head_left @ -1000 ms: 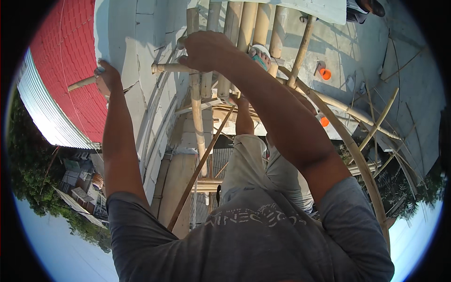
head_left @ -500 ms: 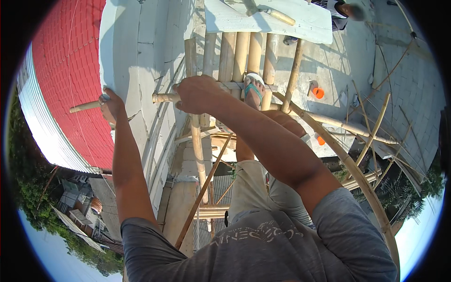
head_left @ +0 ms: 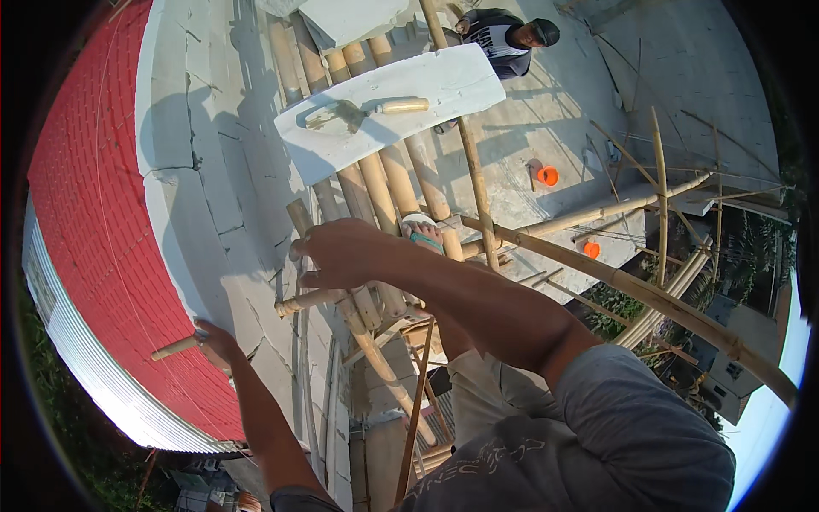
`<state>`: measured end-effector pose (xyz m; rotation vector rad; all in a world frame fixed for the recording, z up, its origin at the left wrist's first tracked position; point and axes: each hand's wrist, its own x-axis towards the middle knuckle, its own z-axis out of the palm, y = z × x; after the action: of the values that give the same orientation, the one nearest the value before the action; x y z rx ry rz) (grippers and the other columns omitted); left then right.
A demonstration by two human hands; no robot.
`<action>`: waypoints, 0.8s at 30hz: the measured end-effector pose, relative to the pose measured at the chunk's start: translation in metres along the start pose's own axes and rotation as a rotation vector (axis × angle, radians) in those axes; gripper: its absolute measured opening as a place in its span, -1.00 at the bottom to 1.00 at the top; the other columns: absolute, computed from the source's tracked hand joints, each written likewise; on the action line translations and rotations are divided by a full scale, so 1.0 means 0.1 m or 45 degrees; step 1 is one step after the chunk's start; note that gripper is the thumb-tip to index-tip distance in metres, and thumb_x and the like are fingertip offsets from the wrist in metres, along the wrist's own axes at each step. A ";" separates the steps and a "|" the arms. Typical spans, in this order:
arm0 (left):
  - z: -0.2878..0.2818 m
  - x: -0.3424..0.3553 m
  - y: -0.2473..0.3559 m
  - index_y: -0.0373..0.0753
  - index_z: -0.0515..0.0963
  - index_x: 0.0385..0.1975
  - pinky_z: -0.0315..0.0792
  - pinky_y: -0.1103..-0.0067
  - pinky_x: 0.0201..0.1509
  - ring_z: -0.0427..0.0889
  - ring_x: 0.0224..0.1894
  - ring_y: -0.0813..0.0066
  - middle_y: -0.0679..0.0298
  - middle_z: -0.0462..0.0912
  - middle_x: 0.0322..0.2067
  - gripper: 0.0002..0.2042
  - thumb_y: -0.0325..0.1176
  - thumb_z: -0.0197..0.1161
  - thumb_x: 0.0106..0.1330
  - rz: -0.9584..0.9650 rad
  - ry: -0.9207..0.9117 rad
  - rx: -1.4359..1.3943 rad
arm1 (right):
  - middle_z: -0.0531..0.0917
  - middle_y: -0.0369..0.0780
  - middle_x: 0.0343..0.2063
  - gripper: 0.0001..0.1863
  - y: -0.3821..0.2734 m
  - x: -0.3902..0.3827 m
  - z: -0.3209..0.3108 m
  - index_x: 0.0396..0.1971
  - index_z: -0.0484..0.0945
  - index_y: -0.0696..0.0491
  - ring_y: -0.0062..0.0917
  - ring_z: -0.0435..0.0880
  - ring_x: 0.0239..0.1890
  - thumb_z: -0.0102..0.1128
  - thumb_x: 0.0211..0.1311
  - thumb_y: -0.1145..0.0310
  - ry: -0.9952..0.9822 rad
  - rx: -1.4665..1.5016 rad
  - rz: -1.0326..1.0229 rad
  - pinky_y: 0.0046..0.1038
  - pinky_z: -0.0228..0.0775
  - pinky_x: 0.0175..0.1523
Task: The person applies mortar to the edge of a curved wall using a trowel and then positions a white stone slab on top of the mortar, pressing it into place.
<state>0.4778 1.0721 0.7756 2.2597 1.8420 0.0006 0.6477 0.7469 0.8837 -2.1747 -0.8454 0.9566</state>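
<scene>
My left hand (head_left: 218,344) is closed at the edge of the pale block wall (head_left: 209,171). A round wooden handle (head_left: 174,348) sticks out of it over the red roof; whatever is at its other end is hidden. My right hand (head_left: 341,252) wraps round an upright bamboo pole (head_left: 375,350), just above a short bamboo crosspiece (head_left: 307,302) lashed near it. One foot (head_left: 422,235) in a sandal stands on the bamboo poles of the platform. Ahead lies a white board (head_left: 452,81) bearing a trowel (head_left: 403,106) with a wooden grip and a mortar-smeared blade.
Another white slab (head_left: 354,19) lies farther along the platform. A co-worker (head_left: 503,43) in a cap is below, beyond the board. Orange buckets (head_left: 547,176) sit on the concrete floor. A long bamboo rail (head_left: 631,290) crosses at my right. The red roof (head_left: 94,171) lies beyond the wall.
My view has swung, so the board, trowel and co-worker now show more fully. My left hand appears lower in the picture with the handle. My right hand stays on the pole.
</scene>
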 end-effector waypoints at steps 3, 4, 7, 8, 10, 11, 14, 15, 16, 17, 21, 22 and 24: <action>-0.07 0.00 -0.07 -0.22 0.37 0.22 0.41 0.14 0.07 0.54 0.04 -0.08 -0.06 0.54 0.03 -0.20 0.37 -0.29 0.28 -0.027 -0.001 0.032 | 0.66 -0.07 -0.22 -0.55 0.22 -0.27 -0.58 -0.01 0.55 0.06 -0.26 0.64 -0.14 0.17 0.21 0.08 0.190 0.352 0.168 -0.32 0.43 0.00; -0.05 0.02 -0.03 -0.23 0.38 0.21 0.42 0.14 0.05 0.55 0.02 -0.08 -0.06 0.56 0.01 -0.20 0.37 -0.28 0.28 -0.023 -0.003 0.027 | 0.66 -0.07 -0.21 -0.56 0.46 -0.32 -0.67 -0.01 0.55 0.07 -0.30 0.64 -0.13 0.18 0.21 0.10 0.309 0.434 0.156 -0.35 0.43 0.02; 0.03 0.03 -0.05 -0.25 0.38 0.20 0.43 0.15 0.02 0.56 0.01 -0.08 -0.06 0.57 -0.01 -0.19 0.38 -0.26 0.27 -0.007 -0.021 0.013 | 0.68 -0.04 -0.19 -0.50 1.50 -0.40 -0.65 -0.06 0.56 0.12 -0.24 0.64 -0.09 0.21 0.12 0.05 0.500 0.483 0.362 -0.35 0.44 0.04; 0.05 0.05 -0.05 -0.26 0.39 0.20 0.44 0.16 0.01 0.56 0.01 -0.07 -0.06 0.57 0.00 -0.19 0.38 -0.25 0.26 -0.017 -0.021 -0.009 | 0.66 -0.03 -0.15 -0.48 1.87 -0.44 -0.64 -0.04 0.56 0.12 -0.23 0.63 -0.05 0.19 0.11 0.04 0.482 0.264 0.471 -0.34 0.43 0.07; 0.09 0.16 -0.13 -0.25 0.39 0.19 0.44 0.16 0.01 0.56 0.01 -0.07 -0.06 0.57 0.00 -0.19 0.39 -0.25 0.26 -0.020 0.022 -0.006 | 0.65 -0.03 -0.14 -0.48 2.39 -0.63 -0.55 -0.05 0.57 0.12 -0.22 0.63 -0.07 0.20 0.10 0.02 0.586 0.228 0.718 -0.30 0.43 0.06; 0.12 0.19 -0.17 -0.24 0.40 0.19 0.43 0.17 0.01 0.56 0.00 -0.06 -0.05 0.57 0.00 -0.19 0.39 -0.24 0.26 -0.037 0.060 -0.018 | 0.66 -0.04 -0.16 -0.49 2.58 -0.75 -0.51 -0.06 0.58 0.13 -0.25 0.64 -0.09 0.23 0.08 0.06 0.713 0.345 0.832 -0.31 0.43 0.03; 0.15 0.10 -0.13 -0.22 0.39 0.20 0.44 0.16 0.01 0.56 0.01 -0.05 -0.05 0.56 0.01 -0.18 0.41 -0.25 0.24 0.040 0.054 -0.055 | 0.64 -0.06 -0.10 -0.43 3.19 -1.01 -0.29 0.01 0.52 0.20 -0.33 0.61 -0.04 0.30 0.05 0.15 1.218 0.909 1.002 -0.40 0.41 0.05; 0.15 -0.04 -0.05 -0.20 0.39 0.20 0.42 0.16 0.05 0.55 0.03 -0.04 -0.04 0.56 0.02 -0.18 0.42 -0.29 0.25 0.028 0.055 -0.025 | 0.64 -0.06 -0.10 -0.43 3.39 -1.11 -0.24 0.01 0.52 0.20 -0.33 0.61 -0.04 0.30 0.05 0.15 1.238 0.902 1.020 -0.40 0.41 0.05; 0.14 0.03 -0.06 -0.20 0.39 0.20 0.42 0.16 0.05 0.55 0.03 -0.04 -0.04 0.56 0.02 -0.18 0.42 -0.29 0.25 0.040 0.061 -0.021 | 0.61 -0.05 -0.04 -0.40 3.54 -1.11 -0.16 0.05 0.49 0.21 -0.33 0.58 0.02 0.30 0.05 0.14 1.322 1.008 1.070 -0.41 0.38 0.09; 0.17 0.10 -0.14 -0.20 0.39 0.20 0.41 0.17 0.06 0.54 0.04 -0.04 -0.04 0.56 0.02 -0.16 0.43 -0.31 0.25 0.028 0.075 -0.011 | 0.58 -0.05 0.02 -0.36 3.69 -1.15 -0.14 0.09 0.46 0.21 -0.33 0.55 0.07 0.30 0.05 0.14 1.413 1.102 1.124 -0.42 0.35 0.13; 0.31 0.28 -0.33 -0.30 0.36 0.21 0.40 0.22 0.11 0.48 0.10 -0.08 -0.05 0.50 0.10 -0.15 0.40 -0.21 0.24 0.110 0.171 0.021 | 0.49 -0.03 0.13 -0.27 4.17 -1.32 -0.23 0.18 0.39 0.20 -0.31 0.44 0.20 0.31 0.03 0.12 1.577 1.168 1.195 -0.38 0.23 0.25; 0.35 0.33 -0.40 -0.30 0.36 0.21 0.40 0.22 0.11 0.48 0.10 -0.08 -0.05 0.50 0.10 -0.15 0.40 -0.21 0.24 0.108 0.169 0.026 | 0.49 -0.03 0.13 -0.27 4.23 -1.31 -0.30 0.18 0.39 0.20 -0.31 0.44 0.20 0.31 0.03 0.12 1.573 1.167 1.200 -0.38 0.23 0.25; 0.37 0.61 -0.60 -0.28 0.38 0.20 0.37 0.24 0.14 0.46 0.13 -0.06 0.00 0.49 0.12 -0.17 0.40 -0.16 0.24 0.182 0.119 -0.110 | 0.46 -0.04 0.17 -0.22 4.36 -1.29 -0.45 0.20 0.36 0.20 -0.29 0.41 0.23 0.33 -0.01 0.10 1.661 0.977 1.358 -0.36 0.21 0.27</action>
<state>0.4380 1.1355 0.7205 2.3619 1.6845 0.2087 0.7463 0.3723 0.6409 -1.8223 1.1710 0.0019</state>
